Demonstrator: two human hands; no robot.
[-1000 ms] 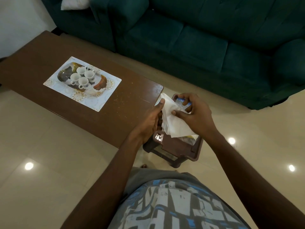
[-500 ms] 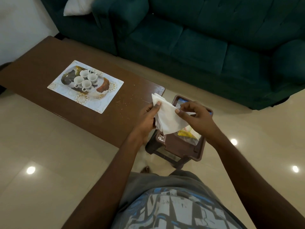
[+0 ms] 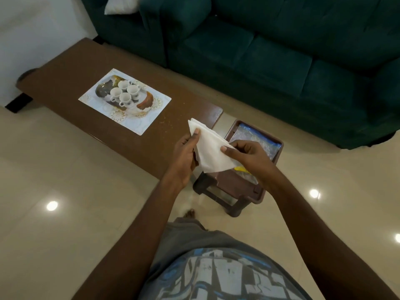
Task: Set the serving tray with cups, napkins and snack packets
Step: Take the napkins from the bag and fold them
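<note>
A stack of white paper napkins [image 3: 208, 148] is held between both hands above the gap between table and stool. My left hand [image 3: 184, 156] pinches its upper left corner with the thumb on top. My right hand [image 3: 249, 156] grips its right edge. The patterned serving tray [image 3: 142, 118] lies on the brown table [image 3: 65, 79] at the left and carries several white cups [image 3: 124, 94]. Snack packets [image 3: 257, 137] in clear plastic with a blue edge lie on a brown plastic stool [image 3: 238, 187] beneath my hands, along with a partly hidden yellow packet [image 3: 240, 169].
A dark green sofa [image 3: 281, 50] runs along the far side, with a white cushion [image 3: 121, 6] at its left end. Shiny beige floor tiles [image 3: 65, 191] surround the table and stool. My foot [image 3: 190, 213] shows below the stool.
Both hands have lifted the napkins off the stool and carried them left toward the table end. The packets on the stool are now uncovered.
</note>
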